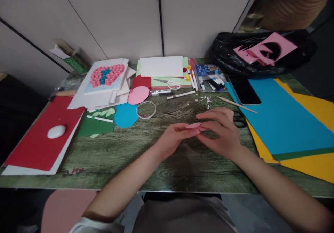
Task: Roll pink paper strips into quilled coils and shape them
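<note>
Small pink paper pieces (pixel 193 125) are held above the middle of the table, one lying over another. My left hand (pixel 173 137) pinches them between thumb and fingers. From the other side, my right hand (pixel 221 130) has its thumb and a finger closed at the paper's right end, while its index finger is lifted away. Black-handled scissors (pixel 240 120) lie just behind my right hand, which hides part of them. Beyond the hands are a roll of clear tape (pixel 146 110), a blue paper circle (pixel 126 115) and a pink paper circle (pixel 138 95).
Red paper (pixel 33 135) bears a white oval object (pixel 56 131) at left. A canvas with pink and blue paper roses (pixel 106 75) stands out at the back. White scissors (pixel 173 83), markers (pixel 193 80), a wooden stick (pixel 237 105), a phone (pixel 245 89) and blue sheets (pixel 292 121) lie rightward.
</note>
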